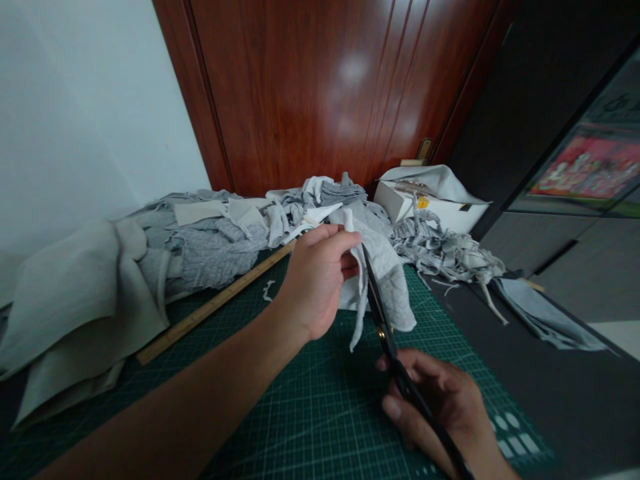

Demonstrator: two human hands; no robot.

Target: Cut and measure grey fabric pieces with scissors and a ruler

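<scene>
My left hand (320, 280) is closed, pinching a light grey piece of fabric (387, 267) between thumb and fingers above the mat. From its near edge a narrow strip (358, 320) hangs down, partly separated from the rest. My right hand (435, 407) grips a pair of black scissors (383, 327) with a brass-coloured pivot. Their blades point away from me and lie against the fabric, between the strip and the larger part. How far apart the blades are is hard to see.
A green cutting mat (290, 407) covers the table. Behind it lie heaped grey fabrics (215, 247), a wooden ruler (215, 303), a white box (440, 200) and tangled scraps (440, 250). Folded cloth (545, 313) sits at right, large pale sheets (65, 287) at left.
</scene>
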